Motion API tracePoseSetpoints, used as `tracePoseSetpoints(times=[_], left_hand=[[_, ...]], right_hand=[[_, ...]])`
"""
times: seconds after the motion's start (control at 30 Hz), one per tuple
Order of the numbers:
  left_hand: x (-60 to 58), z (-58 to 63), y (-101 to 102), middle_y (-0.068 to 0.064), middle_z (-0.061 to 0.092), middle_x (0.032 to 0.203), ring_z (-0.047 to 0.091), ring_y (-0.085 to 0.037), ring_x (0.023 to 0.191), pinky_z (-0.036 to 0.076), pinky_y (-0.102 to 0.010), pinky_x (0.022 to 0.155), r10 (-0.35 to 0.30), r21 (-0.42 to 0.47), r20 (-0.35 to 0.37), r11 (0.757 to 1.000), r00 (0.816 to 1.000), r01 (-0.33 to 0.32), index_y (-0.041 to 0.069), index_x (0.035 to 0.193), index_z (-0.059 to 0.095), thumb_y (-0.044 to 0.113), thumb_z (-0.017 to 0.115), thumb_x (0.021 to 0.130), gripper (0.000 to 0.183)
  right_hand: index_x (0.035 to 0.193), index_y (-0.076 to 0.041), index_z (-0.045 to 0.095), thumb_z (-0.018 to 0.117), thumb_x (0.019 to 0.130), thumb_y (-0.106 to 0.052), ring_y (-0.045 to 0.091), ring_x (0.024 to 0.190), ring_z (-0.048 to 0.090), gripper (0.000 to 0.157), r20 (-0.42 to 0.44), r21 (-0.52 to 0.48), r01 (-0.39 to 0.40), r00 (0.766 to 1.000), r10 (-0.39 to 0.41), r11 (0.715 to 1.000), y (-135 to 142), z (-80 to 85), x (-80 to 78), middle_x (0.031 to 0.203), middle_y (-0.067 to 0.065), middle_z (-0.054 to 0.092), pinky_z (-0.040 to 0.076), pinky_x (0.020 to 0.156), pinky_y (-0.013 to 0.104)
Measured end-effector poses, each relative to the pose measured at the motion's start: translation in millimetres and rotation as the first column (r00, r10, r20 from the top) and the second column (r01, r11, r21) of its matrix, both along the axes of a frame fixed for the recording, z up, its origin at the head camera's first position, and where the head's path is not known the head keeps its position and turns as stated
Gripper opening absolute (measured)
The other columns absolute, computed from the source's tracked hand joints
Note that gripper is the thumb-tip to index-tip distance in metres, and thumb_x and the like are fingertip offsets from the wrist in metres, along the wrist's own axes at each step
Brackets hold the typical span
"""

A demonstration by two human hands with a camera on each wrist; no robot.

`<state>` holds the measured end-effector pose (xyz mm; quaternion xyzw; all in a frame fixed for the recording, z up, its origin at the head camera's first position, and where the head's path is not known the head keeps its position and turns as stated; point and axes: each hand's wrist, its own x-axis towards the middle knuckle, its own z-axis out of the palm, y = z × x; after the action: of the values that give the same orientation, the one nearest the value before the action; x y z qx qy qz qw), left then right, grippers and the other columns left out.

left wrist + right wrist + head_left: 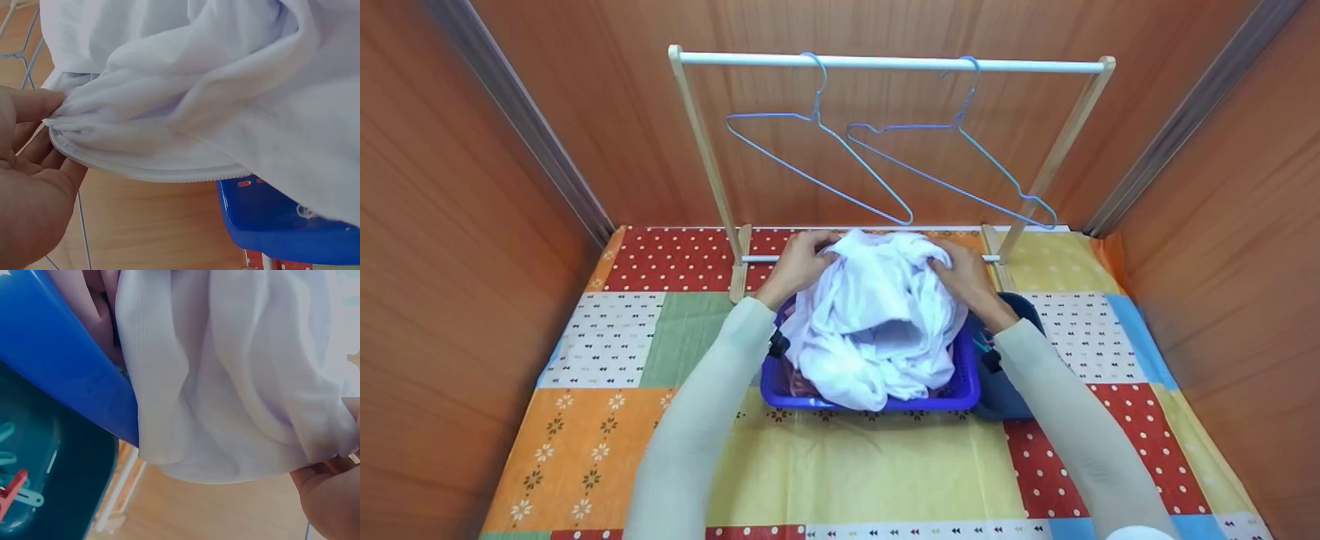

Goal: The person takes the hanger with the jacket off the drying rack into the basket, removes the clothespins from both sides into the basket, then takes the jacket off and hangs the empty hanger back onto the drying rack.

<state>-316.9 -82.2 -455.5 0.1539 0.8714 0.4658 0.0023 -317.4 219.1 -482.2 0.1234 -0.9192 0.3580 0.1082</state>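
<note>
A bunched white garment (877, 300) with a zipper (152, 175) along one edge is lifted over a blue basket (870, 403). Its lower folds hang into the basket. My left hand (801, 262) pinches the garment's upper left edge; in the left wrist view the thumb and fingers (42, 104) grip the cloth beside the zipper end. At the upper right edge, my right hand (966, 276) holds the cloth, and the right wrist view shows its fingers partly cut off by the frame. Darker pinkish cloth (98, 309) lies in the basket under the white garment.
Behind the basket stands a rack with a white rail (885, 61). Two wire hangers (817, 169) (952, 176) hang from it. A dark teal bin (1006, 390) with clothespins (17, 489) sits right of the basket. Wooden panels enclose the patchwork cloth (855, 472).
</note>
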Motion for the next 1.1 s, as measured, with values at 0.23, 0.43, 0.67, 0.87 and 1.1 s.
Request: tracePoseSetpoints(times=[0.23,0.43,0.67,0.87,1.1], left_hand=[[25.7,5.9,-4,-0.011,0.072,0.116,0.065,-0.024,0.11,0.05,-0.041,0.102,-0.017,0.046,-0.096,0.999,0.995,0.021,0.005,0.115,0.071,0.006,0.064,0.092,0.024],[46.6,7.4,-9,-0.013,0.072,0.115,0.066,-0.025,0.113,0.051,-0.04,0.101,-0.023,0.106,-0.17,0.994,0.985,0.041,0.003,0.113,0.072,0.001,0.065,0.089,0.025],[70.5,7.8,-15,-0.014,0.072,0.114,0.067,-0.024,0.112,0.053,-0.04,0.098,-0.03,0.121,-0.242,0.991,0.97,0.061,0.001,0.112,0.072,0.001,0.066,0.089,0.024],[93.5,2.3,-21,-0.014,0.073,0.112,0.068,-0.025,0.108,0.055,-0.039,0.094,-0.07,0.085,-0.284,0.992,0.956,0.098,0.002,0.111,0.072,0.002,0.067,0.088,0.024],[115.4,-9.4,-27,-0.015,0.071,0.116,0.066,-0.029,0.114,0.051,-0.043,0.1,-0.065,0.038,-0.288,0.996,0.956,0.08,0.002,0.113,0.071,0.009,0.067,0.089,0.025]], right_hand=[[0.125,0.0,0.065,0.065,0.09,-0.005,0.037,0.117,0.062,0.035,-0.059,-0.061,-0.027,0.998,0.024,0.998,3,2.6,20.0,0.123,0.02,0.067,0.046,0.102,0.05],[0.126,0.001,0.065,0.064,0.09,-0.002,0.037,0.116,0.063,0.036,-0.121,-0.128,-0.068,0.991,0.052,0.99,3,3.4,36.5,0.122,0.022,0.068,0.047,0.102,0.051],[0.121,0.0,0.067,0.065,0.089,0.0,0.032,0.112,0.065,0.032,-0.205,-0.174,-0.118,0.975,0.081,0.978,-4,11.6,54.1,0.117,0.018,0.07,0.048,0.099,0.048],[0.117,-0.005,0.07,0.069,0.087,0.001,0.026,0.111,0.066,0.031,-0.315,-0.163,-0.188,0.94,0.13,0.968,-13,17.4,75.2,0.116,0.011,0.072,0.05,0.098,0.037],[0.121,-0.008,0.068,0.071,0.087,-0.005,0.025,0.116,0.065,0.034,-0.336,-0.04,-0.285,0.907,0.255,0.958,-28,19.9,105.2,0.123,0.01,0.069,0.053,0.098,0.044]])
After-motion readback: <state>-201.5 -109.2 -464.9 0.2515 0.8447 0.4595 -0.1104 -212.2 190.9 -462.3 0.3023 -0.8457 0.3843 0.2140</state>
